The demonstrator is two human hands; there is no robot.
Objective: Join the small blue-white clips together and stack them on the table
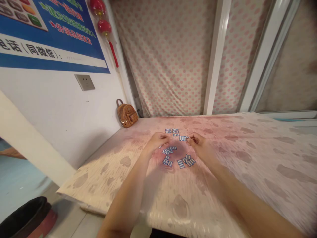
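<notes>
At far left, a round bin with a black inside and red outer wall point(51, 219) stands on the floor, below the table's left corner. A broad white slanting post point(37, 145) rises between it and the white wall. On that wall are a blue printed poster point(74, 61) and, under it, a square grey socket plate point(85, 82); a glossy red lantern ornament point(104, 26) hangs by the poster's right edge.

A small brown backpack-shaped bag point(127, 114) sits in the table's far left corner, against the wall, well apart from the hands. The pale pink patterned table covering point(235, 185) runs from the wall past both forearms, with its widest stretch to the right; its near edge drops away below the wrists.

The left hand point(158, 140) is over the middle of the table, thumb and fingers drawn close together; whether anything is between them I cannot tell. Just right of and below it lie small flat blue-and-white striped pieces point(167, 161) in loose clusters, with more beyond the fingers, all well in from the near edge.

Across a narrow gap, the right hand point(196, 141) is nearly closed, fingertips pinching the right end of a blue-and-white striped strip point(183, 138). Behind, a pink-dotted curtain point(165, 59) and white upright frame point(218, 56) bound the far edge.
</notes>
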